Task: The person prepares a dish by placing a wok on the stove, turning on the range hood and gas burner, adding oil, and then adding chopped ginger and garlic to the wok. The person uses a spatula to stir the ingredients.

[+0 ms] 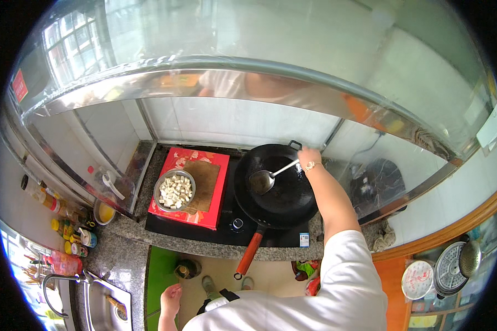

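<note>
My right hand [309,157] grips the handle of a metal wok spatula [285,167] at the far right rim of a black wok [288,198]. The spatula's broad head lies low inside the wok, whose dark bottom shines as if oily. Towards me points the wok's red wooden handle [248,254]. My left hand [172,296] hangs near my body, below the counter edge, fingers loosely curled with nothing seen in them. Left of the wok, a metal bowl [193,194] of white cubes [174,191], likely tofu, stands partly on a brown board [207,178] over a red box [221,198].
The black cooktop [170,225] with a control knob [237,224] lies under wok and box. Glass panels in a metal frame [252,87] enclose the back. At left are condiment jars [78,249], a yellow-filled bowl [104,212] and a sink [103,293]. Pot lids [417,279] hang right.
</note>
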Available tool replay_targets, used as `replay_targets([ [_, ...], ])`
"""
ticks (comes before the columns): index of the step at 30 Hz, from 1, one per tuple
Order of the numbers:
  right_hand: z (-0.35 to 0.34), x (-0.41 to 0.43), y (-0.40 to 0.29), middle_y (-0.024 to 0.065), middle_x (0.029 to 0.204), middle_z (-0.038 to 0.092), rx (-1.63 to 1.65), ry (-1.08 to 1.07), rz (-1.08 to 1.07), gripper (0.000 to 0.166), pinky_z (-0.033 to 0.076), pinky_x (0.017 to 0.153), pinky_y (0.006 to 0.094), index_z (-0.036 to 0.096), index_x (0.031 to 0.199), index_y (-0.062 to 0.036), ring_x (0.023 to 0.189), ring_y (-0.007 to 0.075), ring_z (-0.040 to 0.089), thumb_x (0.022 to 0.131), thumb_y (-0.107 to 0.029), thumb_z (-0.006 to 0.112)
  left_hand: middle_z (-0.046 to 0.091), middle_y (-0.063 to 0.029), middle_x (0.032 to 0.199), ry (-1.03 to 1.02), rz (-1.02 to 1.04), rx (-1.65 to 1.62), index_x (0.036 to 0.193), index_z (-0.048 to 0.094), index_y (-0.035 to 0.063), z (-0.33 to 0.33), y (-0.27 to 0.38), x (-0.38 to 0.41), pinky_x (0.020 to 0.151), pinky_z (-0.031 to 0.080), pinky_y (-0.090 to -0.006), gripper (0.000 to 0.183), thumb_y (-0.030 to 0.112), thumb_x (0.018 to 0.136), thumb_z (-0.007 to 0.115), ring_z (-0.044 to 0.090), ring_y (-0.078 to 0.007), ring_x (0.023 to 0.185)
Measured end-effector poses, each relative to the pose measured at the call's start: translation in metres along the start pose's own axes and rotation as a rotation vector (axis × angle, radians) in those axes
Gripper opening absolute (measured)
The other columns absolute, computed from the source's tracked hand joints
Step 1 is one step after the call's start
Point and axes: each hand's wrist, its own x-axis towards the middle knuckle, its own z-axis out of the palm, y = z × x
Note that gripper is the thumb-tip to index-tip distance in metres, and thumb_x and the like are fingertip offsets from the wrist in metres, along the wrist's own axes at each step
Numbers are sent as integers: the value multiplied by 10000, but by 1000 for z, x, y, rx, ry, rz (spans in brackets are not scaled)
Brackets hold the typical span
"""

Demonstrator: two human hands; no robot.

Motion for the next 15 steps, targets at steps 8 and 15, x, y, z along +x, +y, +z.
replay_targets([
  [8, -66, -23, -9, 13, 869, 575, -131, 339, -524, 159, 441, 824, 323, 693, 752, -142, 894, 200, 568, 789, -165, 540, 671, -97, 997, -28, 37, -27, 1122, 613, 0, 2, -19, 1, 807, 482, -254, 275, 127, 879, 618, 628, -144, 904],
  [15, -118, -77, 30, -14, 847, 587, -481, 381, -351, 172, 375, 868, 313, 718, 783, -160, 884, 156, 558, 786, -188, 548, 671, -89, 990, -133, 113, -62, 1116, 620, 2, 1, -13, 27, 796, 482, -253, 270, 129, 878, 622, 624, -136, 894],
])
